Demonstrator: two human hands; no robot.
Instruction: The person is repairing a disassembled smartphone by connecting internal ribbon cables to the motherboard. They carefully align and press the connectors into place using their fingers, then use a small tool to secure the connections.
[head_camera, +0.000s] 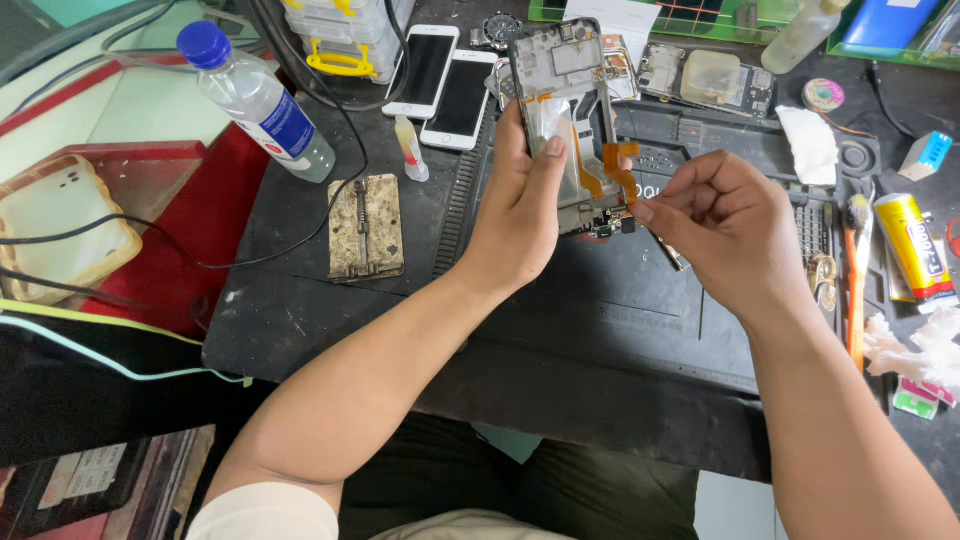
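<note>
A bare metal phone frame (565, 110) with an orange flex ribbon (615, 165) over a matt black rubbery mat (600, 310).

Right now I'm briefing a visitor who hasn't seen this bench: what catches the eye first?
At centre, the left hand holds up an opened phone frame while the right hand pinches its orange flex cable. Behind lie two white phones, and a blue-capped water bottle lies far left.

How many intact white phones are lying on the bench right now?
2: both white phones lie face up side by side behind the left hand, the left one and the right one. Others may be hidden.
</note>
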